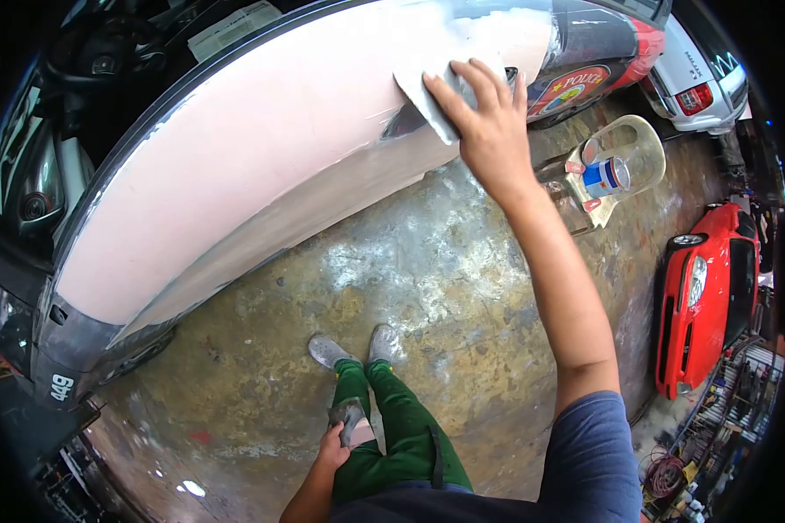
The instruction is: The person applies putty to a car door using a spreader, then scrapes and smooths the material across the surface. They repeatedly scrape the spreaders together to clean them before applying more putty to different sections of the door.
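Observation:
Pink filler covers a long car door panel (227, 157), with a whiter patch near its upper right part. My right hand (488, 118) is stretched out over that part, its fingers spread and pressing a pale sheet (429, 100) flat against the panel. Down by my thigh, my left hand (333, 446) grips a dark, flat block (351, 418) with a pinkish lower part. The block is well away from the panel.
A chair (645, 152) right of the panel holds a blue and white can (606, 177) and small red pieces. A red car (711, 301) and a silver vehicle (693, 74) stand at the right. Tools and coiled cable (665, 475) lie lower right.

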The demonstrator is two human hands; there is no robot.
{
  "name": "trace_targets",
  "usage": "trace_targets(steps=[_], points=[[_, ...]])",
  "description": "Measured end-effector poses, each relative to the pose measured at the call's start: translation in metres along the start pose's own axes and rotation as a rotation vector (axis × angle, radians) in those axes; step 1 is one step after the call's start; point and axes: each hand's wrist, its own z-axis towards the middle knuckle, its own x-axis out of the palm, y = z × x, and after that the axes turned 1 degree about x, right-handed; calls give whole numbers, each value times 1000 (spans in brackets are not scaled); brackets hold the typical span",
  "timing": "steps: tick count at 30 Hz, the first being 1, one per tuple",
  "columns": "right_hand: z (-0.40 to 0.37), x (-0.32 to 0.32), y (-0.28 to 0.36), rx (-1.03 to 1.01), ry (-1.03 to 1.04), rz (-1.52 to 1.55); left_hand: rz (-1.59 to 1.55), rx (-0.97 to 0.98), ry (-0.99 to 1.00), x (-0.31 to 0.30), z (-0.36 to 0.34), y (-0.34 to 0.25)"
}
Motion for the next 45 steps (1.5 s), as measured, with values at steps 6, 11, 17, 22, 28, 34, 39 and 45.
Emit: trace_targets(steps=[6, 11, 17, 22, 28, 34, 39, 45], points=[[-70, -11, 31, 179, 105, 152, -31, 47, 66, 9, -18, -8], [-177, -75, 97, 497, 327, 804, -17, 217, 56, 57, -59, -30], [-230, -174, 202, 1623, 430, 1803, -187, 637, 267, 165, -196, -84], [-144, -272, 238, 639, 605, 1577, -326, 805, 190, 196, -332, -98], [-84, -385, 323, -475, 450, 1332, -535, 1007, 269, 140, -402, -65], [-131, -368, 381, -670, 678, 1205, -682, 1098, 168, 38, -408, 5], [-119, -394, 417, -791, 515, 1139, -150, 1426, -370, -21, -445, 52], [-133, -476, 482, -1017, 399, 1212, 75, 1508, -613, -41, -485, 104]])
